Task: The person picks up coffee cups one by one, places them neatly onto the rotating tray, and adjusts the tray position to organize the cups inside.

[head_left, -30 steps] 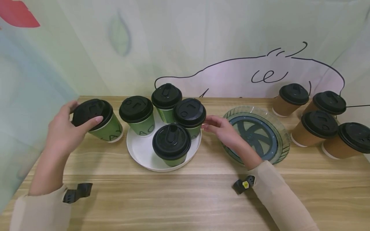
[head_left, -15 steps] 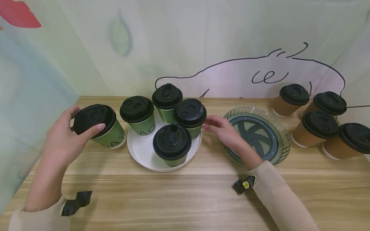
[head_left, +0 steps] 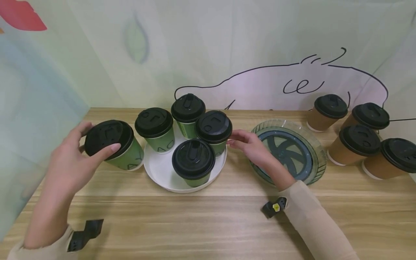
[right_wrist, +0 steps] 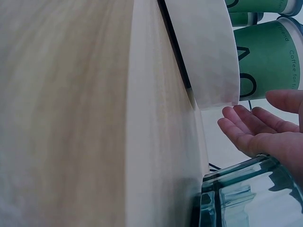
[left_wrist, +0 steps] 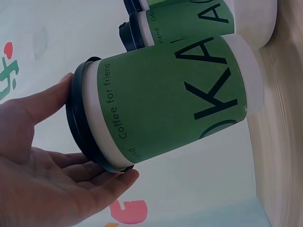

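My left hand (head_left: 73, 159) grips a green paper coffee cup (head_left: 131, 157) by its black lid, thumb across one side and fingers round the other. The cup leans, its white base close to the left rim of a round white plate (head_left: 159, 171). The left wrist view shows dark lettering on that cup (left_wrist: 175, 94). Several lidded green cups (head_left: 159, 141) stand on the plate. On its right side, my right hand (head_left: 250, 144) has loosely bent fingers beside the nearest green cup (head_left: 217, 148). From the right wrist, these fingers (right_wrist: 246, 127) hold nothing, just by the plate's edge.
A clear greenish dish (head_left: 320, 159) with a blue ring pattern lies right of the plate, partly under my right forearm. Several brown cups (head_left: 320, 119) with black lids stand at the far right. A printed backdrop (head_left: 208, 47) rises behind the wooden table (head_left: 182, 227).
My left hand has brought the held green cup slightly right and toward me, nearer the white plate. The right hand and the other cups stay in place.
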### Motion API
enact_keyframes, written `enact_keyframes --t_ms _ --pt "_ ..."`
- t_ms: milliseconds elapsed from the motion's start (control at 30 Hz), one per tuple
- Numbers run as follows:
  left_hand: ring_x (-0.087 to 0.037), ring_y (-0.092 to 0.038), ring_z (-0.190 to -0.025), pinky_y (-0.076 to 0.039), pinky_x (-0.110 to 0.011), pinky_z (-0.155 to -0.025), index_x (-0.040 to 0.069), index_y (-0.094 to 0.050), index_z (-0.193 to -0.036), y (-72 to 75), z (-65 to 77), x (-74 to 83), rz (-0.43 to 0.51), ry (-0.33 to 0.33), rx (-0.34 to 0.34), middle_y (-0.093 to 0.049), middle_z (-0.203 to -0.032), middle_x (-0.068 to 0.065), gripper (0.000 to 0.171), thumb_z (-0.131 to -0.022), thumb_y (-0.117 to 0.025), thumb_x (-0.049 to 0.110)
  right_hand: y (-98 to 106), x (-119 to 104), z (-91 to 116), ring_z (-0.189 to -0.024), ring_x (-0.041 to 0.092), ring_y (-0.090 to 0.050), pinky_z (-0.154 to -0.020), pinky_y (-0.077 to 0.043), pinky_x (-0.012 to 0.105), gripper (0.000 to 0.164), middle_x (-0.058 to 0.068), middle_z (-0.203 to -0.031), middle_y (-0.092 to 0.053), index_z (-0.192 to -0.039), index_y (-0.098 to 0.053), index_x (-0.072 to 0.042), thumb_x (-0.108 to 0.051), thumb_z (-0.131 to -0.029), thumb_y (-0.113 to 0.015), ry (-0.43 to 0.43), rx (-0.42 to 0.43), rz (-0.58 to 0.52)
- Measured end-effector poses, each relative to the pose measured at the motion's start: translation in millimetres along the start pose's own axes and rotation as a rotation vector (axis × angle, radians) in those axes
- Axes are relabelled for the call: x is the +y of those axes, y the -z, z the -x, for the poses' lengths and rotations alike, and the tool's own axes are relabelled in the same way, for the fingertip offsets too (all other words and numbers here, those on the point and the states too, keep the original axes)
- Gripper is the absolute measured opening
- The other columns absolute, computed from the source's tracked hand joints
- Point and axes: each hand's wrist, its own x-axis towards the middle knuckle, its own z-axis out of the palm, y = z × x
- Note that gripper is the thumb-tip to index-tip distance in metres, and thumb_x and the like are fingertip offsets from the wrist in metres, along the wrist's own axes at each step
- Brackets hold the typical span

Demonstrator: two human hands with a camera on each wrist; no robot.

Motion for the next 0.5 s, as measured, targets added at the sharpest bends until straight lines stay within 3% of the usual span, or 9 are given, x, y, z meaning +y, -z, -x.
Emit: enact_keyframes --t_ms 233,500 --pt "-0.058 -0.03 -0.116 -0.029 -0.065 -0.09 0.007 -0.014 -0.147 -1.2 4.6 1.7 0.018 -0.016 0.006 -0.019 -0.147 -0.022 0.087 -0.084 -0.062 0.045 0 0 -1 -0.107 0.024 -0.055 -0.091 -0.045 0.034 0.031 0.013 -0.119 -0.056 -0.124 -0.053 -0.001 -0.003 -0.093 -0.049 0.0 0.001 0.003" --pt "-0.05 -0.029 -0.123 -0.027 -0.06 -0.096 0.003 -0.018 -0.145 -2.3 11.5 6.7 0.051 -0.081 0.016 -0.024 -0.144 -0.024 0.084 -0.084 -0.064 0.038 0 0 0 -0.107 0.025 -0.055 -0.093 -0.044 0.037 0.031 0.014 -0.119 -0.056 -0.123 -0.053 -0.001 -0.003 -0.093 -0.05 -0.002 0.003 -0.011"
